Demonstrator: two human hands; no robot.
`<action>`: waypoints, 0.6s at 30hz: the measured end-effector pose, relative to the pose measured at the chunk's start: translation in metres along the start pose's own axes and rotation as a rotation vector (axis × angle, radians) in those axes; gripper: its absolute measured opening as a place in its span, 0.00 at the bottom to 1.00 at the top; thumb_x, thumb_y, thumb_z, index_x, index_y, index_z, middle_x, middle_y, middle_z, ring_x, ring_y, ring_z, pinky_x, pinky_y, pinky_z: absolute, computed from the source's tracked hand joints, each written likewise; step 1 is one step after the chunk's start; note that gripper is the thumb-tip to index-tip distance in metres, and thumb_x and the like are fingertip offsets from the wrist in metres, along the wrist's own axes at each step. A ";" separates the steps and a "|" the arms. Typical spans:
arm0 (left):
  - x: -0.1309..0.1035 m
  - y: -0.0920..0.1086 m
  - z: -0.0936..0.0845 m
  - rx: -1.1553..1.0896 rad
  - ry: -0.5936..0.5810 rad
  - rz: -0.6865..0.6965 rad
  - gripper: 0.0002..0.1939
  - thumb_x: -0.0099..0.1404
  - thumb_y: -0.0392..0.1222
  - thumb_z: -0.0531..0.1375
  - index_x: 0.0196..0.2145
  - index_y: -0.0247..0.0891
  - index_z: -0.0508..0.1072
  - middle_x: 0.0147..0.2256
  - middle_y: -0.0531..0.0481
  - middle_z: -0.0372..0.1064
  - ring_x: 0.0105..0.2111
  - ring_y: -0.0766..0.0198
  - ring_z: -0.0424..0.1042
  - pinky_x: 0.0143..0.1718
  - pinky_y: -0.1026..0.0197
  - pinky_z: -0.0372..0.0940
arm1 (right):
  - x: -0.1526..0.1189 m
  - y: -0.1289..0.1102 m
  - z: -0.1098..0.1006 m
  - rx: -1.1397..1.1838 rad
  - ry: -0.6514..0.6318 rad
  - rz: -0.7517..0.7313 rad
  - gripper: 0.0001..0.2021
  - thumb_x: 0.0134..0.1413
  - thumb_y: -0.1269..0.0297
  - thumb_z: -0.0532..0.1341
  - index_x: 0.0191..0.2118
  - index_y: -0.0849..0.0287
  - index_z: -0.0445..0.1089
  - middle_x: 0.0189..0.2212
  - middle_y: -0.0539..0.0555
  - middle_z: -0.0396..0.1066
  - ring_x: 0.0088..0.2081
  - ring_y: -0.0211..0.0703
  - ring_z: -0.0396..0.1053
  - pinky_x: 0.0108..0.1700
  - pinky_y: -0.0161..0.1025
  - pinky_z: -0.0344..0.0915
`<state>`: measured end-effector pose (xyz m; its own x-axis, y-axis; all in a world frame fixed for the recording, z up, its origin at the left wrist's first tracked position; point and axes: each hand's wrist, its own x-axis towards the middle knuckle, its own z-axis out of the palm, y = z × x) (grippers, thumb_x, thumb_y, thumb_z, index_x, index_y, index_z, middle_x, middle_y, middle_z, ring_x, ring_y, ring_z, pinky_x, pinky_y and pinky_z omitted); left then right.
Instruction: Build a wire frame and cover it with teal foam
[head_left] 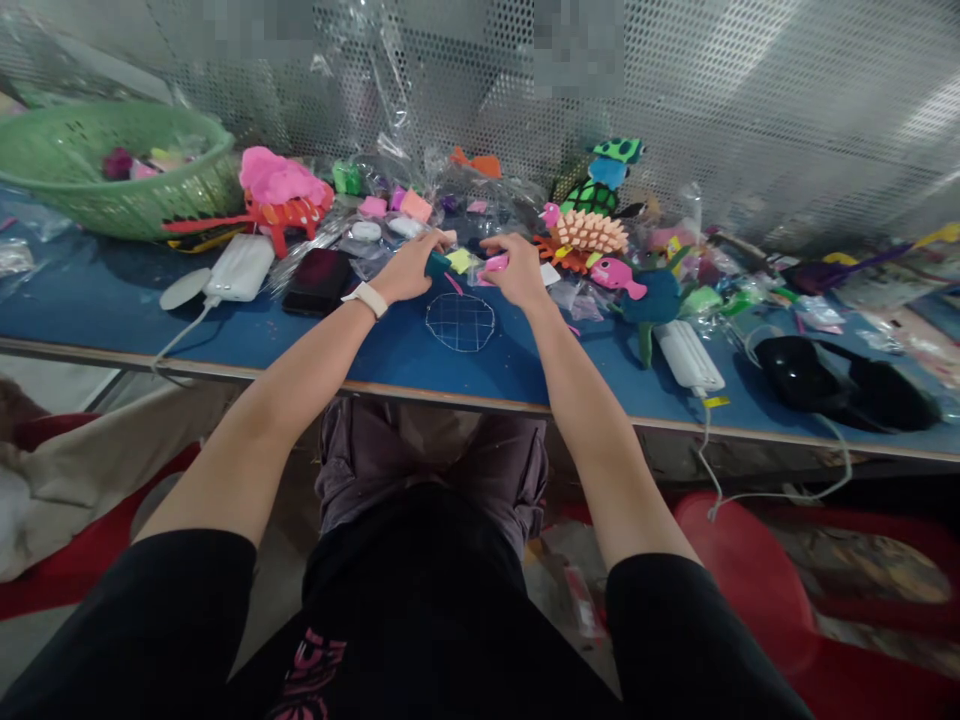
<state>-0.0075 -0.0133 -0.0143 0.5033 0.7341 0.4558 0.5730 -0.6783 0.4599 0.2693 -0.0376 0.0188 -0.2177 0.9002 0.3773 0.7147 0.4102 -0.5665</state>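
A round wire mesh frame (460, 322) lies flat on the blue table (390, 345), just nearer than both hands. My left hand (411, 268) has its fingers bent around a dark green piece (436, 265). On the other side, my right hand (516, 268) is closed on a bright pink piece (495, 265). Between the hands sits a yellow-green lump (459, 261), and a thin pink strip (453, 283) lies just below it. Coloured clay blocks, such as an orange one (415, 206), rest in clear plastic beyond my left hand.
A green basket (150, 205) stands at the back left, near a pink and red figure (281, 195). A black phone (317, 281) and white power bank (240, 268) lie left. Clay animals, another power bank (688, 356) and black headgear (799, 373) are right. Perforated metal rises behind.
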 end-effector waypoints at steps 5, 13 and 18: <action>-0.001 0.009 0.001 -0.005 -0.037 0.020 0.36 0.65 0.36 0.68 0.70 0.40 0.72 0.68 0.30 0.76 0.69 0.37 0.78 0.74 0.36 0.72 | -0.001 -0.001 0.000 0.097 0.004 0.045 0.16 0.59 0.68 0.79 0.52 0.52 0.86 0.52 0.60 0.88 0.60 0.63 0.84 0.73 0.61 0.73; -0.004 0.021 -0.010 -0.064 0.088 -0.095 0.37 0.68 0.37 0.73 0.72 0.44 0.70 0.55 0.38 0.86 0.63 0.36 0.83 0.72 0.31 0.73 | 0.001 0.003 0.003 0.042 0.005 -0.023 0.18 0.66 0.65 0.76 0.60 0.54 0.85 0.59 0.62 0.86 0.65 0.67 0.80 0.76 0.65 0.69; -0.001 0.030 -0.015 -0.103 0.159 -0.115 0.32 0.70 0.44 0.76 0.68 0.46 0.75 0.59 0.37 0.83 0.62 0.37 0.83 0.66 0.33 0.78 | 0.001 0.007 0.002 -0.121 0.088 -0.058 0.29 0.69 0.41 0.75 0.68 0.51 0.81 0.67 0.68 0.78 0.73 0.78 0.69 0.76 0.74 0.66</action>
<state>-0.0007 -0.0347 0.0104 0.3256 0.7984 0.5066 0.5478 -0.5960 0.5871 0.2726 -0.0332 0.0134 -0.2055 0.8568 0.4730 0.7785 0.4360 -0.4515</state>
